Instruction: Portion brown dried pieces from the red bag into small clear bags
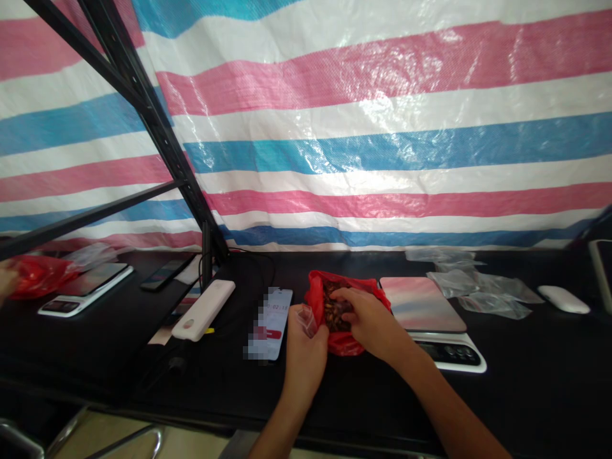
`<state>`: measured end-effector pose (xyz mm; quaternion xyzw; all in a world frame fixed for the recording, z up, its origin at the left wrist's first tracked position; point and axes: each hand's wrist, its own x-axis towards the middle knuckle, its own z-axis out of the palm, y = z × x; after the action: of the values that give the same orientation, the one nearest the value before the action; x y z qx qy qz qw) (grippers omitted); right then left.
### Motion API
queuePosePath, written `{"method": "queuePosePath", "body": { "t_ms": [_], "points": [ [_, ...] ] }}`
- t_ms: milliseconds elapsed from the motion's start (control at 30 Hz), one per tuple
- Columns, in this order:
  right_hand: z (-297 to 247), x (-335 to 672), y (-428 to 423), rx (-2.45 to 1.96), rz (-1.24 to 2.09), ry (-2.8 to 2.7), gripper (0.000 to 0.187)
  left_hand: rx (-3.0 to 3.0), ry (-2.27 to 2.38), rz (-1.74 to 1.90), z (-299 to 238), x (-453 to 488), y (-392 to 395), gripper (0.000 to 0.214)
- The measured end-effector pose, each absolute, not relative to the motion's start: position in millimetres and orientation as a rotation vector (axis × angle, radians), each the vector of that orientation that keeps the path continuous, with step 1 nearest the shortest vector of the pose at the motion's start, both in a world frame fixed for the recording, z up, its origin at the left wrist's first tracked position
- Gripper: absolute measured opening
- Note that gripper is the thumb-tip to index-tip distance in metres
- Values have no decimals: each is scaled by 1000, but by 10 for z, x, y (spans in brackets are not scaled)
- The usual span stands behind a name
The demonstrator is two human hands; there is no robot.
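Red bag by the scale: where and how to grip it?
I'd pinch the red bag by its far rim, from above: the loose film stands up there, clear of fingers. The left hand sits at its left edge, the right hand reaches into the open mouth, and the scale crowds its right side.

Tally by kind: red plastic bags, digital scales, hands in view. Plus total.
Red plastic bags: 2 (centre, far left)
Digital scales: 2 (right, left)
Hands: 3 (wearer's left, wearer's right, another person's)
Total: 7
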<state>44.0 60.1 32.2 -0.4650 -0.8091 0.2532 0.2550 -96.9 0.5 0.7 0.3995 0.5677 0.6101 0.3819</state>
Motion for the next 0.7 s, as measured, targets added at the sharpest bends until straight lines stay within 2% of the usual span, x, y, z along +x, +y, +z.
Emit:
{"method": "queuePosePath", "body": {
  "t_ms": [200, 333, 467, 700],
  "points": [
    [253, 414, 611, -1179, 821, -2009, 66, 1065, 1308, 1481, 71, -1019, 33, 16],
    [193, 444, 670, -1155, 878, -1912, 56, 1289, 1552, 1552, 91, -1058, 19, 13],
    [198, 505, 711, -1058, 1093, -1748, 48, 1489, 1760, 1538, 106, -1101, 16, 10],
    [462, 485, 522, -878, 1269, -1768, 49, 1569, 1812, 1451, 73, -1085, 45, 2]
  ]
}}
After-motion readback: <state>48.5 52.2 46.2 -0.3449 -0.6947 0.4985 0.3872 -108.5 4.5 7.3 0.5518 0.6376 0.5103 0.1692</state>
